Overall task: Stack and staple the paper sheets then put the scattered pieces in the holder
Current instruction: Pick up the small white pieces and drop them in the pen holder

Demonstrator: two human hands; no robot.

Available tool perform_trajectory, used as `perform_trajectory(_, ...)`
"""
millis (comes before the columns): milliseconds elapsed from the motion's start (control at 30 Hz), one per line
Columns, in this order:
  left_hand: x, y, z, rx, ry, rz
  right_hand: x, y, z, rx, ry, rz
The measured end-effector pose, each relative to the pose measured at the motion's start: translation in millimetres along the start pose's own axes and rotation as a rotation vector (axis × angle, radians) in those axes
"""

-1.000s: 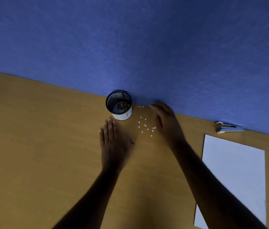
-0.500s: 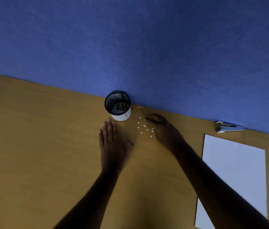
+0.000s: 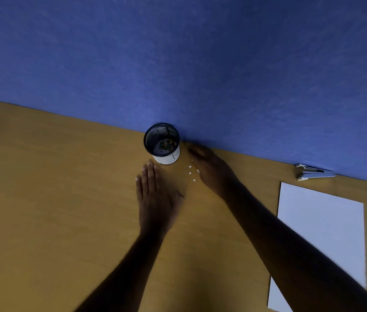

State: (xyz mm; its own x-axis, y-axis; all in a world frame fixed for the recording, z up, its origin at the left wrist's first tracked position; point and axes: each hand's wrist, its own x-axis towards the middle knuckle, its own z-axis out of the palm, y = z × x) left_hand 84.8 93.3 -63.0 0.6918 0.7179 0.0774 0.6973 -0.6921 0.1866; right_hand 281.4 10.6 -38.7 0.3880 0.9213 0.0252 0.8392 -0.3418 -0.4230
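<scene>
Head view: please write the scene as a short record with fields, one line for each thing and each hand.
surface: wooden desk against a blue wall
holder: black mesh cup, upright at the wall, small coloured pieces inside
scattered pieces: small white bits on the desk, right of the holder
left hand: flat, palm down, empty
right hand: over the white bits, fingers blurred
paper: white stack, flat at right
stapler: by the wall, beyond the paper, untouched

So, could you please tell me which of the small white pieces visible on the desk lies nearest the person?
The lowest white piece, in the gap between the left hand and right hand; the other visible pieces sit farther up, toward the holder.
</scene>
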Motion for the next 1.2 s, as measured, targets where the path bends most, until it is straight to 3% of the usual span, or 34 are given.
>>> perform_trajectory(200, 0, 1, -2, -0.012, -0.02, -0.011, -40, 4, -5, 0.057, 0.042, 0.032)
perform_trajectory(400, 1, 3, -4, -0.03, -0.017, -0.011, -3, 12, -8, 0.047, 0.036, 0.067)
perform_trajectory(500, 1, 2, -4, -0.032, -0.026, -0.008, 3, 6, -9, 0.05, -0.075, -0.007)
perform_trajectory(767, 1, 2, -5, -0.027, -0.039, -0.011, -58, 13, -18, -0.009, -0.093, -0.18)
perform_trajectory(1000, 0, 1, -4, -0.022, -0.028, -0.016, -67, 37, -31, 0.076, 0.02, 0.136)
perform_trajectory(1200, 0, 2, -5, -0.025, -0.028, -0.019, -67, 26, -14, 0.033, 0.004, 0.159)
